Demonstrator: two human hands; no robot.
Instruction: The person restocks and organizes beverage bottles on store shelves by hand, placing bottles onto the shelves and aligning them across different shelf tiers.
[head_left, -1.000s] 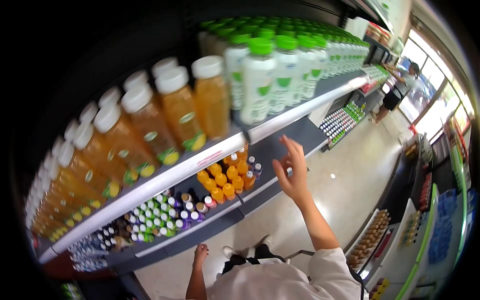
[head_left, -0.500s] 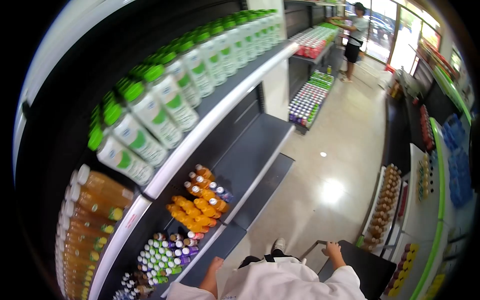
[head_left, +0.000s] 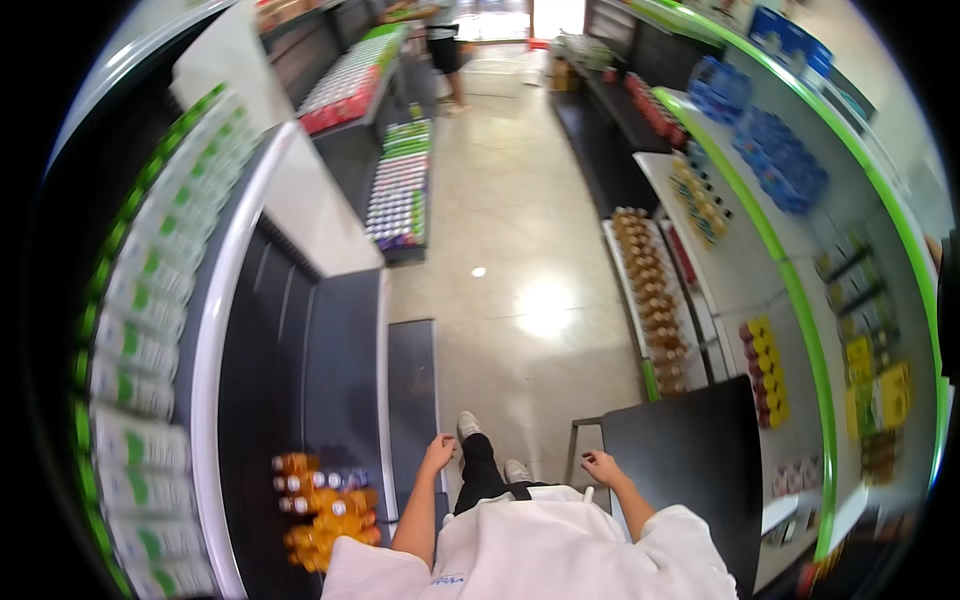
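My left hand (head_left: 440, 452) hangs in the aisle beside the grey lower shelf (head_left: 412, 365). It holds nothing that I can see, and its fingers are loosely bent. My right hand (head_left: 600, 466) is near the thin metal frame (head_left: 576, 440) at the left side of a dark flat-topped stand (head_left: 690, 440). Its fingers are slightly apart with nothing visible in them. To the left of my left arm, orange drink bottles (head_left: 335, 525) stand on a shelf. White bottles with green caps (head_left: 140, 370) line the shelf above.
Ahead runs a tiled aisle floor (head_left: 500, 230), where a person (head_left: 443, 50) stands at the far left shelves. Brown bottles (head_left: 650, 290), large blue water bottles (head_left: 780, 160) and yellow-capped bottles (head_left: 765, 370) fill the right-hand shelves. Packed small bottles (head_left: 400, 190) sit on a low shelf ahead left.
My view has turned right, from the left shelves to down the aisle. My right hand has come away from the dark stand's frame area. One foot has stepped forward.
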